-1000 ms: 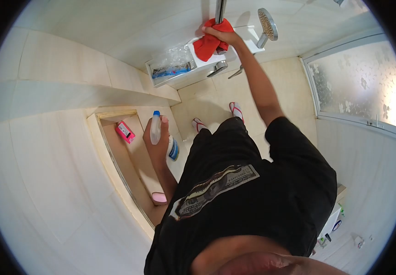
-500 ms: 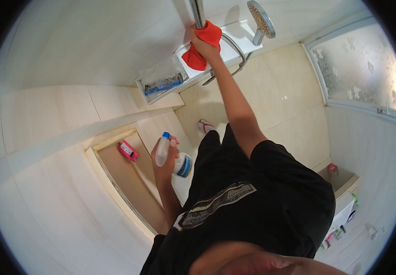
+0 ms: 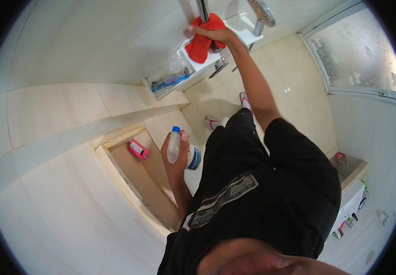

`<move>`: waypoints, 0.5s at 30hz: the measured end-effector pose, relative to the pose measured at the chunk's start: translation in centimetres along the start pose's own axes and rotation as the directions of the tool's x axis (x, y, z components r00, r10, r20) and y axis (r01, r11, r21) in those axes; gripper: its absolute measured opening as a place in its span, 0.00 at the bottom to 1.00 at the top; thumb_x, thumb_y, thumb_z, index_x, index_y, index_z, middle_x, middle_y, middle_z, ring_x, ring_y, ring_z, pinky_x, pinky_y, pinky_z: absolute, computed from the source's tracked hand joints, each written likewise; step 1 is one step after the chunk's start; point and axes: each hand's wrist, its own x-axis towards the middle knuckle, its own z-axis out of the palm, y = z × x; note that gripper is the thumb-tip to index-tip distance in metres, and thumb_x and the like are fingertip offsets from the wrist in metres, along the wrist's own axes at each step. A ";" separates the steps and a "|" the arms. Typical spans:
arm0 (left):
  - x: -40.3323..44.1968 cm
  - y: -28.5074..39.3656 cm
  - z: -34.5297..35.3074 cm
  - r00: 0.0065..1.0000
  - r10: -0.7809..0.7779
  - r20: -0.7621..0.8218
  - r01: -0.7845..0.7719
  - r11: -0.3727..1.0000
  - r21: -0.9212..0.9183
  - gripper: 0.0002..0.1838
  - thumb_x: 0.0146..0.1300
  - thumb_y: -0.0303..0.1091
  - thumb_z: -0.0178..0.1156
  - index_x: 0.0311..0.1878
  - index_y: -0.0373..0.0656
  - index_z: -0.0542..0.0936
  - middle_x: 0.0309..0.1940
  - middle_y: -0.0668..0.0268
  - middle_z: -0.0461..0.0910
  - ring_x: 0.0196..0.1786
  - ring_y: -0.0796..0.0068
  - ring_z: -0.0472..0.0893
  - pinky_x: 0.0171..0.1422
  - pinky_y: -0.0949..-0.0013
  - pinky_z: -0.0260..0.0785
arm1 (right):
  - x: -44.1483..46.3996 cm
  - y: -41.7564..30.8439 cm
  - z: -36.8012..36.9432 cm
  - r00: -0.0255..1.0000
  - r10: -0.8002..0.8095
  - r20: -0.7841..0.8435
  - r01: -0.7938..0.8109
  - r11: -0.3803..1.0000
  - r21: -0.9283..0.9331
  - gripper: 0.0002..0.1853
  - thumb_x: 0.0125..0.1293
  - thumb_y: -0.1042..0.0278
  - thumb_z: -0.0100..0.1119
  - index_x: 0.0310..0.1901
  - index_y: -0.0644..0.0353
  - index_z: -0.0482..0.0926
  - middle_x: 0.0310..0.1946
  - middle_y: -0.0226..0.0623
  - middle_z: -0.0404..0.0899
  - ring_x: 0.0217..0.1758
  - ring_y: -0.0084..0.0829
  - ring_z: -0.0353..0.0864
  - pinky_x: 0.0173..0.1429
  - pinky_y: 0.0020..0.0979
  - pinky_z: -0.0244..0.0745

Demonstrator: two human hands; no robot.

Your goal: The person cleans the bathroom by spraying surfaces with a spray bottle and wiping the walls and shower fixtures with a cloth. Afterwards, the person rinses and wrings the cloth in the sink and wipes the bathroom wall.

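Note:
My left hand (image 3: 176,149) is closed around the neck of a white spray bottle (image 3: 194,158) with a translucent trigger head and a blue nozzle, held low on the left. At the top, my right hand (image 3: 215,34) presses a red cloth (image 3: 200,47) around a shiny metal shower pole (image 3: 202,10). The cloth hangs down on both sides of my fingers and hides part of the pole. Just behind it, a white shelf (image 3: 244,24) is fixed along the wall.
A shower head (image 3: 262,13) hangs at the upper right. The shelf's end bin holds a clear and blue plastic package (image 3: 170,80). A pink packet (image 3: 138,150) lies in a recessed wall niche (image 3: 154,183). To the right are a frosted window (image 3: 358,52) and a ledge with toiletries (image 3: 345,224).
My right hand has turned on the pole, its thumb side now stretched across the cloth. The whole view has shifted slightly, and both sandalled feet show now. The bottle stays in my left hand.

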 end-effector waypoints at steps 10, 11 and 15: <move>4.4 0.0 5.0 0.986 -0.086 0.143 0.090 0.996 -0.016 0.13 0.68 0.42 0.64 0.39 0.41 0.79 0.24 0.75 0.73 0.27 0.87 0.71 0.32 0.77 0.63 | 6.1 6.0 -2.8 0.813 -0.253 0.525 0.044 0.925 0.377 0.18 0.53 0.57 0.80 0.34 0.60 0.82 0.30 0.31 0.82 0.36 0.25 0.80 0.41 0.29 0.76; 4.3 0.3 5.0 0.988 -0.071 0.137 0.075 0.997 -0.028 0.13 0.68 0.42 0.64 0.40 0.41 0.79 0.24 0.75 0.73 0.27 0.87 0.71 0.32 0.77 0.63 | 3.4 4.3 -2.3 0.931 -0.148 0.333 0.049 0.956 0.290 0.19 0.52 0.56 0.80 0.36 0.60 0.83 0.31 0.31 0.83 0.35 0.25 0.81 0.40 0.28 0.77; 4.4 1.2 5.7 0.990 -0.062 0.130 0.076 0.991 -0.108 0.13 0.69 0.41 0.64 0.40 0.40 0.80 0.25 0.74 0.75 0.27 0.86 0.72 0.33 0.77 0.63 | 0.4 0.7 1.0 0.984 -0.080 -0.161 0.073 0.996 -0.048 0.18 0.62 0.56 0.70 0.28 0.63 0.78 0.23 0.35 0.78 0.30 0.21 0.77 0.35 0.31 0.72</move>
